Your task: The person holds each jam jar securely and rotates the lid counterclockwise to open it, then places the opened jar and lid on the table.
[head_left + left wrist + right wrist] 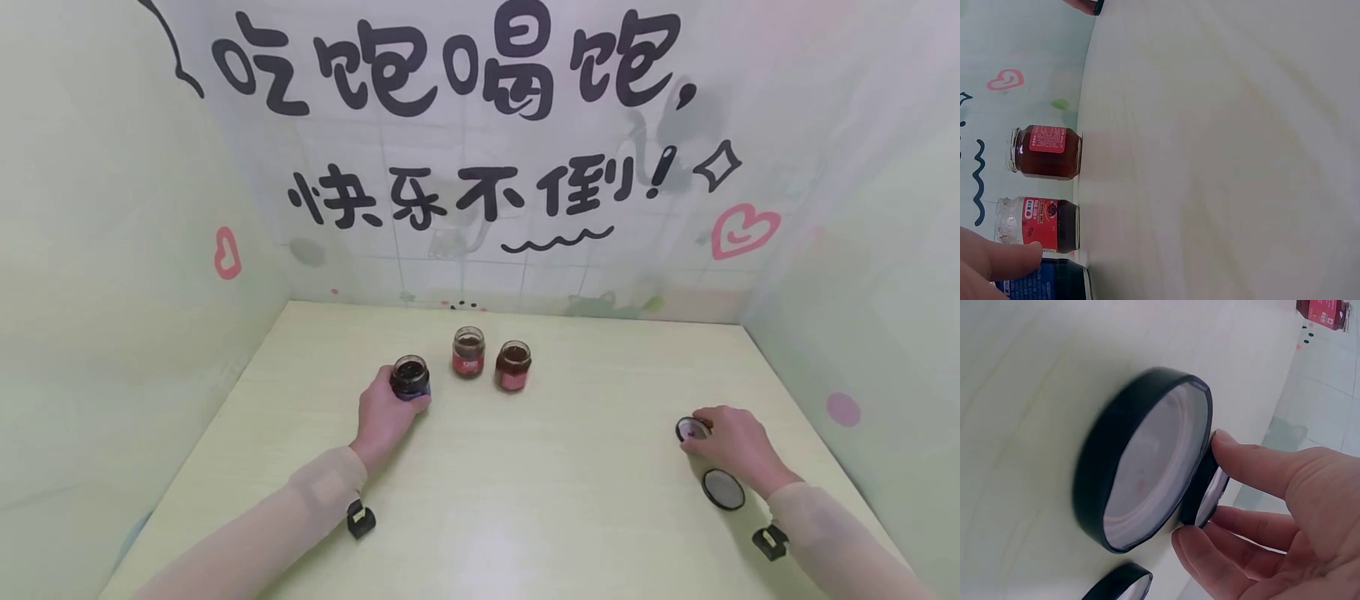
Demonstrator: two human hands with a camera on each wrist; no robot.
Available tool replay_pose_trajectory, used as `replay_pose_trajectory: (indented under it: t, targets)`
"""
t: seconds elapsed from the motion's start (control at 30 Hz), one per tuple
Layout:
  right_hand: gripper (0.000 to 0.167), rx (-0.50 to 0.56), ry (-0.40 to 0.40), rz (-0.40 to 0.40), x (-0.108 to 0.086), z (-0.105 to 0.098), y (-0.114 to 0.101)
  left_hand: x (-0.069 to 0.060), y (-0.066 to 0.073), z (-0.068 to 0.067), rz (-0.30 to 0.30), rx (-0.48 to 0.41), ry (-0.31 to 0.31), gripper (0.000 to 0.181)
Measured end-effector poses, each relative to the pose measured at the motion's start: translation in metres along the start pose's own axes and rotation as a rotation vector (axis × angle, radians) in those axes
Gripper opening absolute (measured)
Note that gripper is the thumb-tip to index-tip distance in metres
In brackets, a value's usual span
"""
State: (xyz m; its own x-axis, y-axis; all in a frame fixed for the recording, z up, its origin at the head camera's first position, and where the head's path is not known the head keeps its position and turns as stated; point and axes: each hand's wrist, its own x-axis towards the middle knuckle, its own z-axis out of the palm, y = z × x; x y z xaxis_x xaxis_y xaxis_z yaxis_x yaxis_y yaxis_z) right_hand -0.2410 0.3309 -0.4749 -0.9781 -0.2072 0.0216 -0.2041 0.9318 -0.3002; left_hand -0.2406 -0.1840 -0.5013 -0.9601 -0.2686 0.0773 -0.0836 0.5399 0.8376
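Observation:
My left hand (381, 421) grips an open glass jar (411, 385) with dark contents. Its blue label shows beside the thumb (1013, 261) in the left wrist view. On the right, my right hand (738, 443) pinches a black-rimmed jar lid (1196, 495) by its edge, thumb on one side and fingers on the other. Close to it lies a second lid (723, 489), its pale inside facing up. A third lid (1124, 584) shows at the bottom of the right wrist view; I cannot pick it out in the head view.
Two more open jars stand near the back of the table (525, 500): a red-labelled jar (468, 354), partly filled, and a fuller jar (513, 367) with reddish-brown contents. A printed cloth wall (480, 275) rises behind, with pale walls at both sides.

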Motion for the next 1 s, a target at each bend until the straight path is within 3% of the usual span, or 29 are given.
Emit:
replay_pose_trajectory:
  t: [0.27,0.5,0.83,1.0]
  targets:
    - [0.029,-0.007,-0.031,-0.017,0.0016,-0.0006,0.0028,-0.0004,-0.0011,0.0013,0.008,0.025,-0.006,0.064]
    - [0.047,-0.009,-0.063,0.017,-0.0013,-0.0003,0.0015,-0.0026,-0.0010,0.0006,0.002,0.040,-0.011,0.065]
    - [0.045,-0.020,-0.044,-0.006,-0.0001,-0.0002,0.0028,0.0008,-0.0006,0.0018,-0.004,0.017,-0.015,0.064]
    - [0.062,-0.017,-0.066,0.016,-0.0017,-0.0048,-0.0015,0.0007,0.0009,0.0029,0.000,0.003,-0.037,0.073]
